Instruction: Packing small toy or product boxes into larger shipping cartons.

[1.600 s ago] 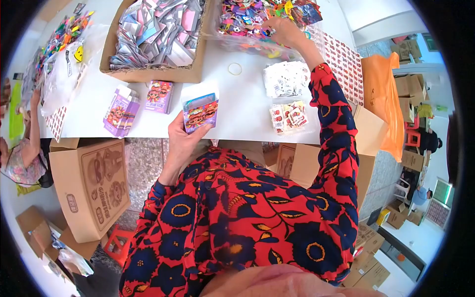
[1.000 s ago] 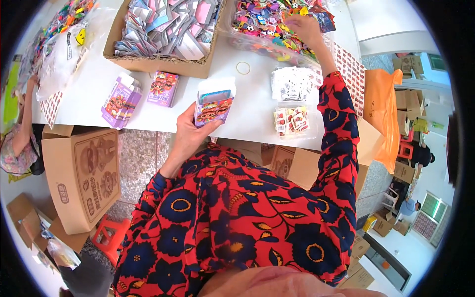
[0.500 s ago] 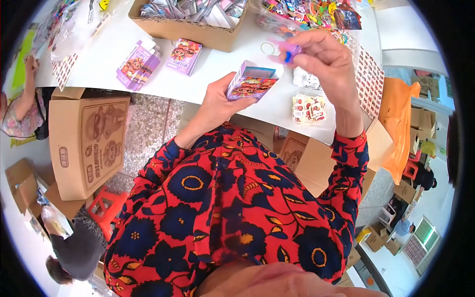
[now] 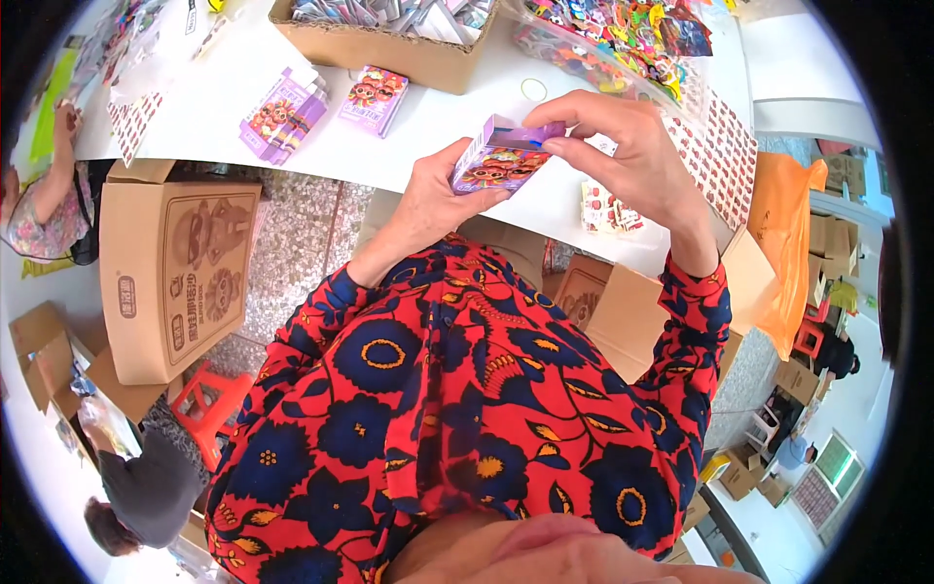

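Observation:
My left hand point(image 4: 433, 200) grips a small purple cardboard box point(image 4: 498, 167) with red and yellow cartoon pictures, its open end tilted up. At that open end, my right hand point(image 4: 623, 146) pinches a small purple-and-blue piece point(image 4: 551, 133); its kind is hard to make out, and part of it is at or inside the opening. Farther left on the table lie a matching purple box point(image 4: 374, 97) and a stack of purple box cartons point(image 4: 284, 122). A thin yellowish ring point(image 4: 533, 90) rests beyond my right hand.
A cardboard carton point(image 4: 389, 60) of flat packets stands at the back. Beside it sits a plastic bag point(image 4: 574, 54) of colourful small pieces. Sticker sheets point(image 4: 720, 161) and small cards point(image 4: 608, 209) lie right. A large carton point(image 4: 180, 277) stands left; other people work nearby.
My right hand has come down and left, bringing the purple-and-blue piece to the box's open end. My left hand still holds the box in nearly the same place.

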